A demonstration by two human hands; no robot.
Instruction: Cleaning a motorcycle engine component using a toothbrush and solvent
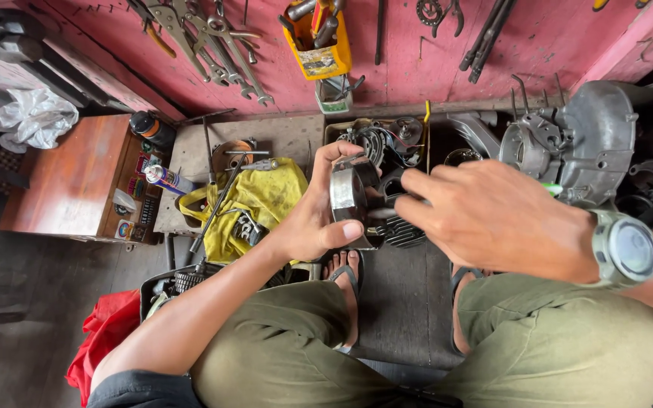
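Left hand (313, 219) has its grip closed around a round metal drum part (348, 193), thumb along the lower edge, fingers curled over the top. Part is held up above the person's sandalled foot (345, 283), just right of the yellow cloth (262, 200). Right hand (493, 215), with a grey wristwatch (627, 249), reaches in from the right of the drum part; fingers half closed, fingertips touching a dark piece at its open face, can't tell if they pinch it. Spray can (166, 180) lies left of the yellow cloth. Wrenches (221, 41) hang on the red wall above it. Grey engine casing (591, 136) sits right of the drum part.
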